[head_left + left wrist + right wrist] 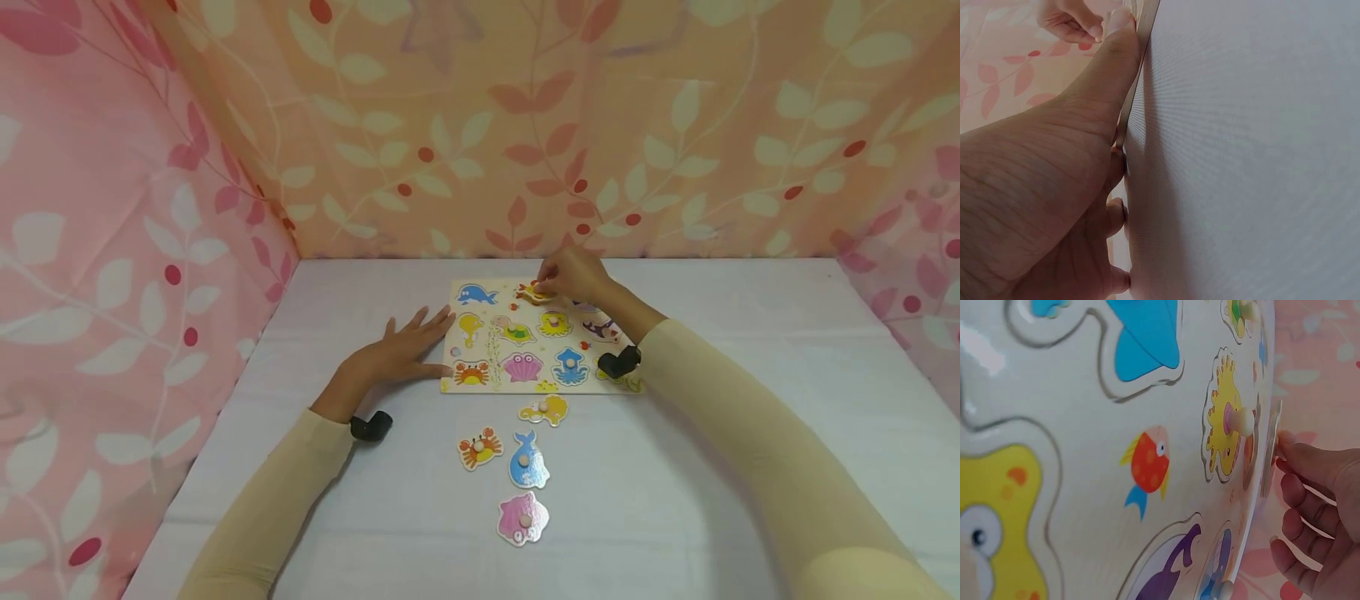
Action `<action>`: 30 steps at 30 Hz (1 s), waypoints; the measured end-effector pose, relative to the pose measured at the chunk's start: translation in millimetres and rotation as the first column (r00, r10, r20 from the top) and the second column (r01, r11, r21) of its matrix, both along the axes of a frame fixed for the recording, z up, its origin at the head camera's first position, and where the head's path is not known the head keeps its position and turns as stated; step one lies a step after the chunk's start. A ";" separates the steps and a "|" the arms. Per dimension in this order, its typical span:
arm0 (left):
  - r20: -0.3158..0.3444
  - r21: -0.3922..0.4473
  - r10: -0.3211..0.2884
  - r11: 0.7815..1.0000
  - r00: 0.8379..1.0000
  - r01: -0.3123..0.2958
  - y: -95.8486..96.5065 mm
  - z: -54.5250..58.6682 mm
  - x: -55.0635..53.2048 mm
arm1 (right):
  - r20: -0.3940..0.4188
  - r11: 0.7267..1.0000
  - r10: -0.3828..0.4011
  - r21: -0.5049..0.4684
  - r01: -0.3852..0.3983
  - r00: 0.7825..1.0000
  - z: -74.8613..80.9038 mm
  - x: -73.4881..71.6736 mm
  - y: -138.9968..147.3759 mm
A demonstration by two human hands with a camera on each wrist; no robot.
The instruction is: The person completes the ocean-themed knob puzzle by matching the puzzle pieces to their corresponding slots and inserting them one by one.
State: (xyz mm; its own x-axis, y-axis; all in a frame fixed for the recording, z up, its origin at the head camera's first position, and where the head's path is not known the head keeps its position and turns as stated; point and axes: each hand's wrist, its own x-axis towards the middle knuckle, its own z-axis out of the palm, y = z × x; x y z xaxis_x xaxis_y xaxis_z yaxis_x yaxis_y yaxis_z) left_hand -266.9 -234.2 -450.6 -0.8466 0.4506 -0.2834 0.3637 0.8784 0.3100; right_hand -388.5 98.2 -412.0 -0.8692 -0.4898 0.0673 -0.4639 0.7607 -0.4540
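Observation:
A wooden peg puzzle board [525,283] with sea animal pictures lies on the white table. At its far edge my right hand [577,273] pinches a yellow and red puzzle piece [535,293] just above the board. The right wrist view shows that puzzle piece [1270,453] edge-on, at the fingertips of the right hand [1322,512]. Spread out, my left hand [397,354] rests against the board's left edge, thumb at the near corner. In the left wrist view the left thumb [1107,65] touches the board's edge [1146,25].
In front of the board lie loose pieces: a yellow piece [553,409], an orange crab [471,456], a blue whale [531,475] and a pink shell [513,517]. Knobbed octopus [555,317] and squid [572,375] pieces sit in the board. Floral cloth [450,167] stands behind.

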 end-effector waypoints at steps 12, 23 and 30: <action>0.001 0.014 -0.022 1.000 1.000 0.022 4.9 1.0 -2.1 | 0.053 0.999 -0.044 0.032 0.042 0.998 -6.8 -6.4 -1.8; -0.001 -0.015 -0.002 1.000 1.000 0.002 8.8 1.4 -2.2 | 0.067 0.998 -0.032 0.055 0.029 0.997 -7.2 -5.9 -3.2; -0.005 -0.007 -0.014 1.000 1.000 0.014 13.2 1.6 -2.7 | 0.091 0.995 -0.070 0.082 0.063 0.993 -6.2 -0.8 -0.8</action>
